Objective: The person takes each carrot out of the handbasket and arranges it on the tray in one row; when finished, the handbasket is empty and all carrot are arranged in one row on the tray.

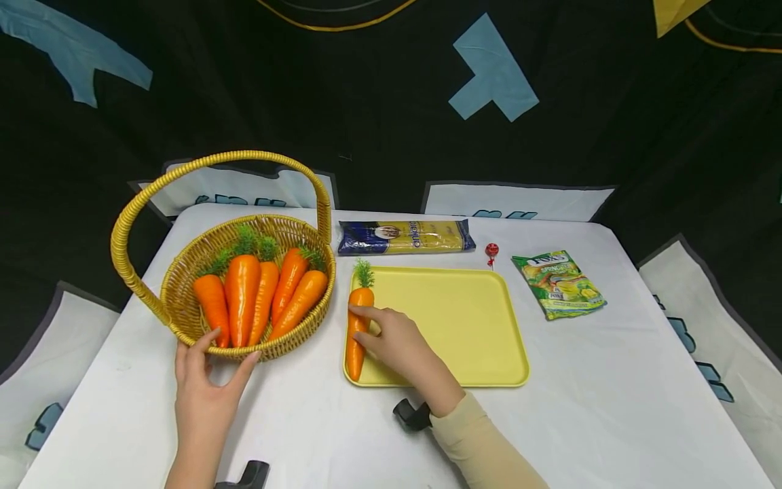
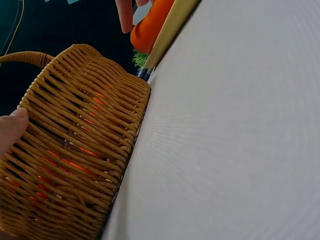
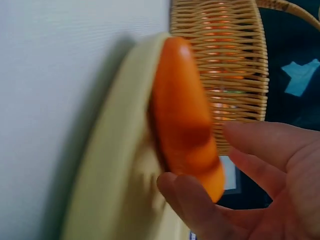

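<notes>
A yellow wicker basket [image 1: 276, 349] with an arched handle holds several orange carrots [image 1: 242, 292] with green tops. At its near rim, my left hand [image 1: 204, 387] holds on, fingertips over the edge; its thumb [image 2: 11, 131] shows against the weave in the left wrist view. Another carrot [image 1: 360, 319] lies lengthwise along the left side of a pale yellow tray [image 1: 446, 326], leafy end away from me. My right hand [image 1: 397, 339] reaches over the tray and pinches this carrot loosely at mid-length, thumb on one side [image 3: 170, 187], fingers on the other.
A blue and yellow pasta packet [image 1: 406, 237] lies behind the tray. To its right are a red lollipop [image 1: 491, 250] and a green candy bag [image 1: 559, 285]. The white table [image 1: 611, 394] ends at a dark patterned cloth [image 1: 379, 122].
</notes>
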Available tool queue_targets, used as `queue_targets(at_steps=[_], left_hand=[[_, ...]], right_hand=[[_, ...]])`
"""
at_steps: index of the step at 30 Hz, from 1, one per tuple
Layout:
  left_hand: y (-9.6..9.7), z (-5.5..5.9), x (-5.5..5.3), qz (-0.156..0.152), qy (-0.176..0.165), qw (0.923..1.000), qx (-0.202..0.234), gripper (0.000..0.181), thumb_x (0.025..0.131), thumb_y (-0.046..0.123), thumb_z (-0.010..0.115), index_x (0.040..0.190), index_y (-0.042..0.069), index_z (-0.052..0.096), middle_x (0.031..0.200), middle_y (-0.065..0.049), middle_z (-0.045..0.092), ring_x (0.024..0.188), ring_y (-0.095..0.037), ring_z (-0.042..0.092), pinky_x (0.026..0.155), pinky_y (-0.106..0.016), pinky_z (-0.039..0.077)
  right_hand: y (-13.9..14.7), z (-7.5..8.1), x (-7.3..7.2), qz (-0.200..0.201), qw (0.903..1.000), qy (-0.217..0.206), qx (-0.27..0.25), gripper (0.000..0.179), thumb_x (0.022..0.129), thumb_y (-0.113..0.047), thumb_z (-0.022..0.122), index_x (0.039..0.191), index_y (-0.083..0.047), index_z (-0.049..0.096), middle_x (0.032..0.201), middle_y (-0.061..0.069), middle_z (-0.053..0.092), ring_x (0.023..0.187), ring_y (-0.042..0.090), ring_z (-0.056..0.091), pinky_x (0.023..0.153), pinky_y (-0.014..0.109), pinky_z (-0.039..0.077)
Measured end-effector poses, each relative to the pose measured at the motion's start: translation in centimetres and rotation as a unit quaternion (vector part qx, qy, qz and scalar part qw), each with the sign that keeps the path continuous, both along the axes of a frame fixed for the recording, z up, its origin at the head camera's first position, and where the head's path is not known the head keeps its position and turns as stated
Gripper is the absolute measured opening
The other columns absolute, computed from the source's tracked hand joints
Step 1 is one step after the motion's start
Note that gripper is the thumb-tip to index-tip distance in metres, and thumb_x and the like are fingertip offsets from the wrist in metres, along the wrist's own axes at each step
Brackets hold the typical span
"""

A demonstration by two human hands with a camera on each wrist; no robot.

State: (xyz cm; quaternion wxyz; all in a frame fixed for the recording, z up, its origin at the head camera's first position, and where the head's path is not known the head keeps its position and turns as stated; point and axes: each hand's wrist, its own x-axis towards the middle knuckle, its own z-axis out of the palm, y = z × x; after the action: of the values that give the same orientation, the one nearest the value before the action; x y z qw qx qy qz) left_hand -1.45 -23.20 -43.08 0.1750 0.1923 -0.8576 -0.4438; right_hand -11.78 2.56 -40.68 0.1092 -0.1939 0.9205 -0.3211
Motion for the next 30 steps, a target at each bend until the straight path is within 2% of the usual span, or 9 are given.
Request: queue_targets(at_steps=[4, 7, 10, 12, 15, 19, 21, 23, 30], left_hand=[[0.0, -0.1, 0.1, -0.001, -0.001, 1.0000, -0.002, 0.074, 0.080, 0.025, 0.081, 0.141, 0.012, 0.041, 0.152, -0.007, 0.020, 0.134, -0.034, 0.033, 0.109, -0.052, 0.034], [0.0, -0.1, 0.1, -0.002, 0.002, 1.0000, -0.002, 0.073, 0.081, 0.025, 0.080, 0.141, 0.012, 0.041, 0.153, -0.007, 0.020, 0.134, -0.034, 0.032, 0.109, -0.052, 0.034], [-0.1, -0.2, 0.1, -0.006, 0.006, 1.0000, -0.001, 0.072, 0.082, 0.024, 0.079, 0.141, 0.011, 0.041, 0.153, -0.007, 0.020, 0.135, -0.033, 0.031, 0.110, -0.051, 0.033], [-0.2, -0.1, 0.1, -0.009, 0.009, 0.9999, 0.000, 0.071, 0.082, 0.024, 0.079, 0.141, 0.011, 0.041, 0.153, -0.007, 0.020, 0.136, -0.032, 0.030, 0.110, -0.051, 0.032], [-0.2, -0.2, 0.0, -0.012, 0.014, 0.9998, 0.002, 0.071, 0.082, 0.023, 0.079, 0.141, 0.011, 0.041, 0.152, -0.008, 0.021, 0.135, -0.033, 0.031, 0.110, -0.051, 0.033], [-0.3, -0.3, 0.0, -0.010, 0.025, 0.9996, 0.004, 0.070, 0.082, 0.022, 0.079, 0.141, 0.011, 0.042, 0.151, -0.009, 0.023, 0.133, -0.033, 0.033, 0.109, -0.051, 0.033], [-0.3, -0.4, 0.0, -0.010, 0.027, 0.9996, 0.004, 0.070, 0.082, 0.022, 0.079, 0.141, 0.012, 0.042, 0.151, -0.009, 0.023, 0.133, -0.033, 0.033, 0.109, -0.051, 0.033], [-0.3, -0.4, 0.1, -0.010, 0.026, 0.9996, 0.003, 0.070, 0.082, 0.023, 0.079, 0.141, 0.011, 0.042, 0.150, -0.009, 0.023, 0.133, -0.034, 0.033, 0.109, -0.052, 0.034], [-0.3, -0.1, 0.2, -0.012, 0.019, 0.9997, 0.004, 0.069, 0.084, 0.026, 0.078, 0.141, 0.011, 0.042, 0.154, -0.009, 0.018, 0.136, -0.035, 0.029, 0.109, -0.054, 0.032]], right_hand=[[0.4, 1.3, 0.3, -0.004, 1.0000, -0.003, 0.000, 0.044, 0.092, -0.026, 0.067, 0.135, -0.024, 0.058, 0.118, 0.010, 0.062, 0.075, 0.016, 0.057, 0.066, 0.027, 0.050], [0.6, 2.4, 0.2, -0.012, 0.9998, 0.006, -0.014, 0.046, 0.092, -0.025, 0.067, 0.137, -0.025, 0.056, 0.124, 0.009, 0.058, 0.084, 0.016, 0.060, 0.068, 0.026, 0.053], [0.3, 3.6, -0.3, -0.006, 0.9974, 0.004, -0.071, 0.049, 0.092, -0.024, 0.068, 0.138, -0.028, 0.053, 0.130, 0.005, 0.055, 0.096, 0.020, 0.061, 0.074, 0.026, 0.055], [-0.2, 4.3, -0.7, 0.005, 0.9916, -0.010, -0.129, 0.050, 0.092, -0.024, 0.068, 0.139, -0.029, 0.053, 0.133, 0.002, 0.053, 0.101, 0.021, 0.061, 0.076, 0.026, 0.056], [-1.3, 4.9, -1.4, 0.023, 0.9763, -0.042, -0.211, 0.048, 0.092, -0.025, 0.068, 0.137, -0.031, 0.054, 0.135, 0.000, 0.053, 0.104, 0.017, 0.060, 0.077, 0.025, 0.057], [-3.9, 5.1, -2.6, 0.050, 0.9584, -0.076, -0.271, 0.046, 0.091, -0.023, 0.069, 0.136, -0.029, 0.056, 0.133, 0.000, 0.055, 0.101, 0.011, 0.060, 0.076, 0.025, 0.057], [-5.4, 4.9, -3.2, 0.063, 0.9548, -0.089, -0.276, 0.047, 0.091, -0.023, 0.069, 0.136, -0.028, 0.056, 0.131, -0.001, 0.056, 0.099, 0.011, 0.061, 0.077, 0.024, 0.056], [-6.9, 4.7, -3.7, 0.079, 0.9563, -0.096, -0.265, 0.048, 0.091, -0.023, 0.069, 0.136, -0.028, 0.055, 0.130, -0.001, 0.056, 0.100, 0.012, 0.061, 0.077, 0.023, 0.056], [-10.9, 4.1, -4.9, 0.112, 0.9754, -0.085, -0.170, 0.051, 0.092, -0.026, 0.068, 0.140, -0.027, 0.052, 0.135, 0.009, 0.054, 0.116, 0.022, 0.056, 0.077, 0.022, 0.053]])
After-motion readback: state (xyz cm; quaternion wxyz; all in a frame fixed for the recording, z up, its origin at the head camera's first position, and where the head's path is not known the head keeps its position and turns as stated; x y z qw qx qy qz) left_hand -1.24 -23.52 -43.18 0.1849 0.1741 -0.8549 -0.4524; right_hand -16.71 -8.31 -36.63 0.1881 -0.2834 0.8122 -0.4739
